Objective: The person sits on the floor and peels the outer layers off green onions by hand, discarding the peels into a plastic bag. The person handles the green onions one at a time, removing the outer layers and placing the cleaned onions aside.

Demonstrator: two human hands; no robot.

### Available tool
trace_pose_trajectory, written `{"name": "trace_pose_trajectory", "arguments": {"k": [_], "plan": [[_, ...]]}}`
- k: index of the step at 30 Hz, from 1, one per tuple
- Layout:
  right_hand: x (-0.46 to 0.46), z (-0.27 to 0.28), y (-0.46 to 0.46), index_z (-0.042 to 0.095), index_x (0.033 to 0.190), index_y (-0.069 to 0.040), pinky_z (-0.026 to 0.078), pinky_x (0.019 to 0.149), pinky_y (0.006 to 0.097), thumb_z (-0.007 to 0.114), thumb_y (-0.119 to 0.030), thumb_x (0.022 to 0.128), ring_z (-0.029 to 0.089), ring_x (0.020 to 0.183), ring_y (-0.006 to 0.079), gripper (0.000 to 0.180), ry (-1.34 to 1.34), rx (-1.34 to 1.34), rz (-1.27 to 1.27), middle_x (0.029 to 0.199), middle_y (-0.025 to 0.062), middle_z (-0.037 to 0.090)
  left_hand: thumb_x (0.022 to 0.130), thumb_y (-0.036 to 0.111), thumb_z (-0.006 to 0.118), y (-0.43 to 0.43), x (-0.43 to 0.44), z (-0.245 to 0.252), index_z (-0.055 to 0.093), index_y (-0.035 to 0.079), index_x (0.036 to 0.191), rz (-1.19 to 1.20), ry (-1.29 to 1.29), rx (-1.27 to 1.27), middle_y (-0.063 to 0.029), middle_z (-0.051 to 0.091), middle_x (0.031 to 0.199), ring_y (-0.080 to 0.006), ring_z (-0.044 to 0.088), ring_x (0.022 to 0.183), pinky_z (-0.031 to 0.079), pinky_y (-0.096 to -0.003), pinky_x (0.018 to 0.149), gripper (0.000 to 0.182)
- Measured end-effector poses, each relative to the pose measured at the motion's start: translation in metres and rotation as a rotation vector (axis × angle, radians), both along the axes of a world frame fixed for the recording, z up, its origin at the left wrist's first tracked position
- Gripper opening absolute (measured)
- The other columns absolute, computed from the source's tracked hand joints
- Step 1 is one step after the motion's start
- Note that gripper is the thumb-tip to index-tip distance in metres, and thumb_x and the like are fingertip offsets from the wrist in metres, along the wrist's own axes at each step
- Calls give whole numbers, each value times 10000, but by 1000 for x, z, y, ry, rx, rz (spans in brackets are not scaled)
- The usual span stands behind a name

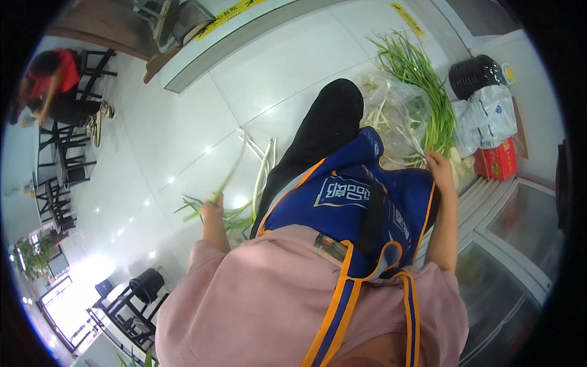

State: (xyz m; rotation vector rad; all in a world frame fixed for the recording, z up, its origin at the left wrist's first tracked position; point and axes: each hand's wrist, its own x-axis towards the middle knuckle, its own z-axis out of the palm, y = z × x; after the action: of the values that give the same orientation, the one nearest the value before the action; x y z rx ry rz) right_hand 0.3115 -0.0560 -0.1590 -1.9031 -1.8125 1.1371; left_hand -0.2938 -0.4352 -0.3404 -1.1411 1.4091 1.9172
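My left hand is out to the left above the floor, closed around the green part of a spring onion. Beside and below it lie a few trimmed-looking spring onions with long white stems on the tiles. On the other side, my right hand pinches a pale spring onion stem by the edge of my blue apron. Just beyond that hand rests a large bunch of spring onions, green leaves pointing away. A clear plastic bag with pale scraps lies against the bunch.
A red box, a white plastic bag and a black container stand at the right, by a glass-topped cabinet. Ahead runs a raised step with yellow tape. A person in red is at the far left, among black stools.
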Motion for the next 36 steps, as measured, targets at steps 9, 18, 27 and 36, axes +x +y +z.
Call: {"name": "trace_pose_trajectory", "arguments": {"k": [9, 18, 27, 36], "plan": [[17, 16, 7, 647, 992, -35, 439, 588, 258, 555, -178, 848, 556, 615, 126, 223, -105, 62, -13, 715, 70, 611, 921, 247, 375, -73, 45, -25, 384, 7, 1143, -641, -267, -399, -152, 519, 1124, -314, 529, 1017, 436, -518, 796, 327], [24, -40, 11, 646, 952, -35, 466, 747, 374, 573, -237, 799, 610, 841, 306, 263, -69, 205, -31, 915, 170, 641, 890, 299, 445, -50, 9, -9, 457, 69, 1062, -1201, -281, -623, -74, 575, 1048, -236, 562, 952, 400, -486, 735, 287], [-1, -72, 14, 580, 1133, -97, 424, 882, 361, 602, -208, 781, 528, 1057, 324, 369, -207, 92, 199, 1131, 167, 569, 859, 350, 516, 66, 4, -12, 531, 131, 981, -1364, -42, -631, 5, 631, 973, -157, 595, 888, 364, -454, 674, 251], [19, -30, -2, 596, 1085, -22, 447, 767, 283, 580, -120, 804, 584, 821, 191, 298, -207, -236, 41, 987, 111, 625, 759, 195, 609, 177, 59, -19, 641, -9, 876, -1450, 261, -480, -99, 659, 763, -158, 614, 635, 469, -282, 566, 237]]}}
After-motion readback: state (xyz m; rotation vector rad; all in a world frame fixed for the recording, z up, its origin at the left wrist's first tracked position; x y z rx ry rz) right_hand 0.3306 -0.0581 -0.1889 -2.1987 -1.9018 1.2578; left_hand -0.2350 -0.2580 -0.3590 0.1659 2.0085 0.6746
